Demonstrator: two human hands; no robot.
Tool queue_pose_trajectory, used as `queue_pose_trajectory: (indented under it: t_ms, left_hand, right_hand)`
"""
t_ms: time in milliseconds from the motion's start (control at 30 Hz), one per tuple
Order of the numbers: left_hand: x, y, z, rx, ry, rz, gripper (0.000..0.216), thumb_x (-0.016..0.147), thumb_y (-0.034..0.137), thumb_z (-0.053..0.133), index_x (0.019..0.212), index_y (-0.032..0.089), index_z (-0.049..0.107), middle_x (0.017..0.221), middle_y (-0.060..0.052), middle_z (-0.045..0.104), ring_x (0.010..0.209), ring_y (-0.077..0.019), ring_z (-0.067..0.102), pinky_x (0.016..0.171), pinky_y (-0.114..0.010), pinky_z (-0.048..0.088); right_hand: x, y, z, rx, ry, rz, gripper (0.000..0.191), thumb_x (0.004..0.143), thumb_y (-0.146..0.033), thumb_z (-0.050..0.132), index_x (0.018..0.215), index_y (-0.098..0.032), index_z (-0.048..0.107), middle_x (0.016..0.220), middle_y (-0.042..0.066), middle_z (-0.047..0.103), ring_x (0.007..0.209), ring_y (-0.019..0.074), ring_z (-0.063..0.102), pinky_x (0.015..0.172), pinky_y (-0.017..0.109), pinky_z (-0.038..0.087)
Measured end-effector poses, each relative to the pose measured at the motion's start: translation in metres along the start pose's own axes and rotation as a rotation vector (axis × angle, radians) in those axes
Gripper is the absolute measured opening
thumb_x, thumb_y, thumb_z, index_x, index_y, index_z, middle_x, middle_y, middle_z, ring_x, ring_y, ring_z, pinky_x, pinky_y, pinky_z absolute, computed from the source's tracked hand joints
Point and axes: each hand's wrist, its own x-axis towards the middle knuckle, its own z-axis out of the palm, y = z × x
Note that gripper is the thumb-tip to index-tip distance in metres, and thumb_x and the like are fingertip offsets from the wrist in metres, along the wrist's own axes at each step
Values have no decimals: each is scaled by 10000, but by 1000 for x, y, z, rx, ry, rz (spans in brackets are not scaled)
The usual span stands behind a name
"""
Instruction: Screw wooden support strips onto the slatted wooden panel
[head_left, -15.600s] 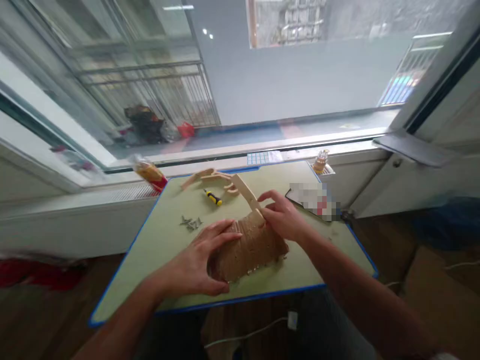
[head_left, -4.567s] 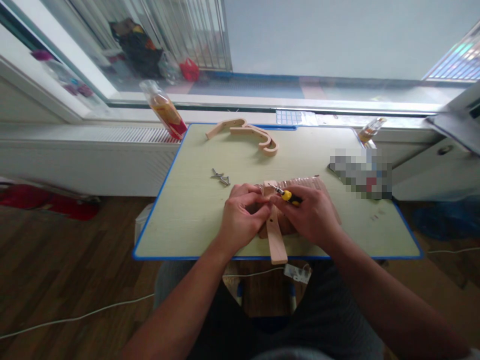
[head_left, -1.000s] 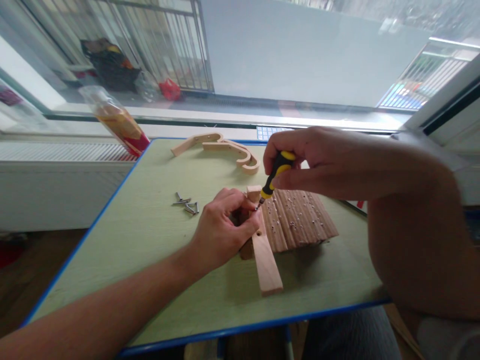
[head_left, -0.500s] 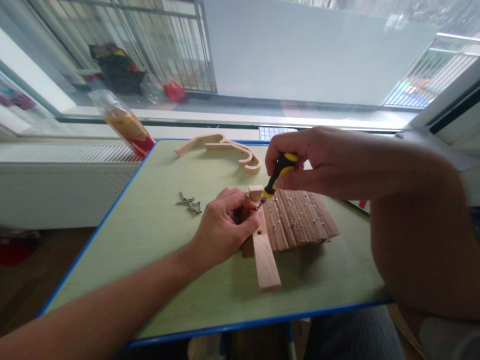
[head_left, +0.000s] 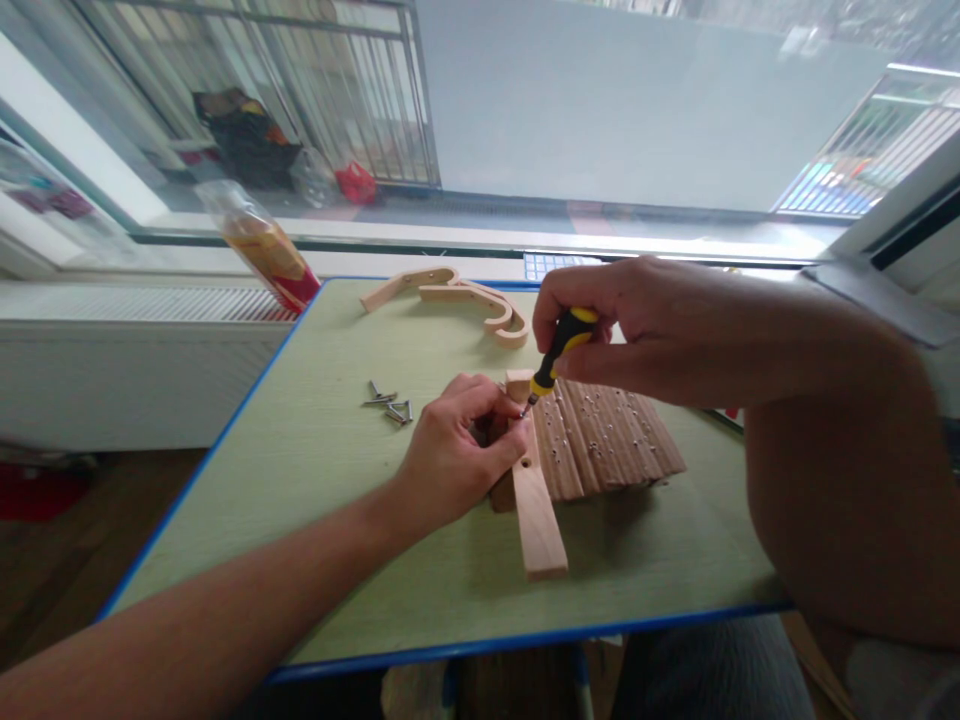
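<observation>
We see two hands at work over one tabletop (head_left: 300, 460), pale green with a blue edge. In our right hand (head_left: 626, 320) there is one yellow-and-black screwdriver (head_left: 553, 358); the fingers are closed around its handle, and it leans, tip down, towards our left hand. The fingers of our left hand (head_left: 457, 435) are narrow, thumb and forefinger nearly meeting at the screwdriver's tip. We cannot tell whether they pinch a screw there, since the spot is too small.

Under that tip lies one wooden strip (head_left: 540, 525), set across the left part of one brown corrugated block (head_left: 600, 435), its near end jutting out over the tabletop. We count one open hole in the strip, just below our left thumb. The block's top carries many small holes, too many to number.

To the left of our left hand lies one loose pile of screws (head_left: 379, 400), about five, though they overlap. Farther back are curved wooden pieces (head_left: 461, 293), at least two, the overlap hiding the exact count. One bottle (head_left: 262, 255) stands tilted beyond the tabletop's far left corner.
</observation>
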Motion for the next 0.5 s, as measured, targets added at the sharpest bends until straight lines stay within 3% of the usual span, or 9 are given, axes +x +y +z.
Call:
queue_pose_trajectory:
  t_ms: [500]
  left_hand:
    - [-2, 0, -2, -3, -18, 31, 130, 909, 172, 762, 803, 207, 696, 840, -2, 683, 894, -199, 635, 811, -367, 510]
  right_hand:
    - [1, -3, 1, 9, -10, -11, 164, 893, -150, 644, 1021, -224, 716, 863, -11, 713, 720, 155, 556, 637, 343, 356]
